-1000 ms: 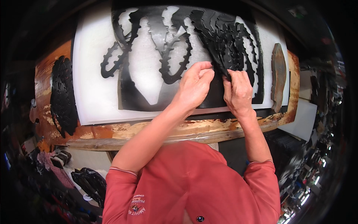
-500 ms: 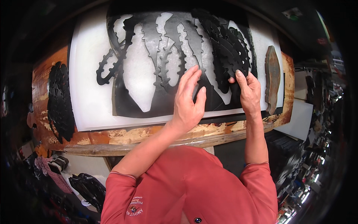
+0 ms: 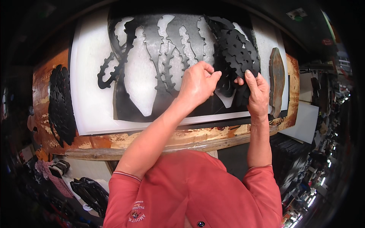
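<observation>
My right hand [image 3: 258, 93] grips the lower end of a bundle of black notched cut pieces [image 3: 237, 51], thumb on top and fingers beneath. My left hand [image 3: 200, 83] is a little to its left, thumb and fingers pinched together. Whatever the pinch holds, if anything, is too small or hidden to make out. Under both hands spreads a black sheet [image 3: 133, 102] with long pointed cut-outs that have toothed edges. A loop of toothed black offcut [image 3: 103, 78] hangs off the sheet's left side.
A white board [image 3: 89, 102] lies beneath the sheet on a worn wooden table [image 3: 110, 138]. At the left is a stack of black cut pieces [image 3: 61, 102]. A long wooden block [image 3: 278, 81] lies at the right. A pale panel [image 3: 302, 121] stands beyond the table's right end.
My left hand has gone from spread fingers to a pinch and moved slightly right and up. The bundle in my right hand has tilted, showing more of its notched pieces.
</observation>
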`<action>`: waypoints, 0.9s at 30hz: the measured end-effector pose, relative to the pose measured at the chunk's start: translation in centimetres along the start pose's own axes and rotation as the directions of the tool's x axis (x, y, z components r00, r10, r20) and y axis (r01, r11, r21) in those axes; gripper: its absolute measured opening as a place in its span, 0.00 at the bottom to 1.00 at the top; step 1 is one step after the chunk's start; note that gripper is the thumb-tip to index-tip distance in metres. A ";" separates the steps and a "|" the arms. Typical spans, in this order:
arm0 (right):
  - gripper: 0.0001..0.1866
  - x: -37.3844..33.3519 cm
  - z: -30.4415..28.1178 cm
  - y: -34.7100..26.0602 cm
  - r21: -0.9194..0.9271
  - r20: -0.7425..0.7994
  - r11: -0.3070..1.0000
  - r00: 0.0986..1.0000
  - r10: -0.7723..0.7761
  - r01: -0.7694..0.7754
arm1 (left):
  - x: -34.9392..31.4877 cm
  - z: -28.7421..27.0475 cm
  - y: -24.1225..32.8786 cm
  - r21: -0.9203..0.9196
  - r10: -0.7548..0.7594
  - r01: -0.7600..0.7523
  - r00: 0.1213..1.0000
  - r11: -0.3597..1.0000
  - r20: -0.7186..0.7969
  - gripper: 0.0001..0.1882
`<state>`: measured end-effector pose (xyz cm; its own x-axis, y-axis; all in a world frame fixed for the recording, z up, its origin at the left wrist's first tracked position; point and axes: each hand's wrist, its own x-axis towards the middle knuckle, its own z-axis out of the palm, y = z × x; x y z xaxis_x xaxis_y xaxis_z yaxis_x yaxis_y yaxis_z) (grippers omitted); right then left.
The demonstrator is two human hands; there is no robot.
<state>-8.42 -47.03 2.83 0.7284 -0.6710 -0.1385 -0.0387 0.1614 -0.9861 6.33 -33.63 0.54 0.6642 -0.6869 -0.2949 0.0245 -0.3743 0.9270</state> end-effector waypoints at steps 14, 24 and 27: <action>0.12 -0.5 2.0 1.2 -0.867 0.352 0.178 0.824 -0.444 0.466 | -0.5 2.0 -1.0 -0.628 -0.092 0.122 0.993 0.768 0.080 0.09; 0.13 1.0 0.9 -0.2 -0.735 0.092 0.676 0.996 0.007 0.064 | -0.1 3.2 -2.4 -0.697 0.034 0.008 0.998 0.717 0.045 0.09; 0.14 1.6 0.0 0.2 -0.795 0.143 0.595 0.990 -0.009 0.120 | -0.3 3.6 -2.8 -0.675 0.146 -0.160 0.986 0.720 -0.077 0.09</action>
<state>-7.26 -48.02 2.44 0.8192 -0.5618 -0.1151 -0.4789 -0.5599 -0.6761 3.36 -34.56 -2.83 0.7161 -0.6844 -0.1372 0.4160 0.2606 0.8712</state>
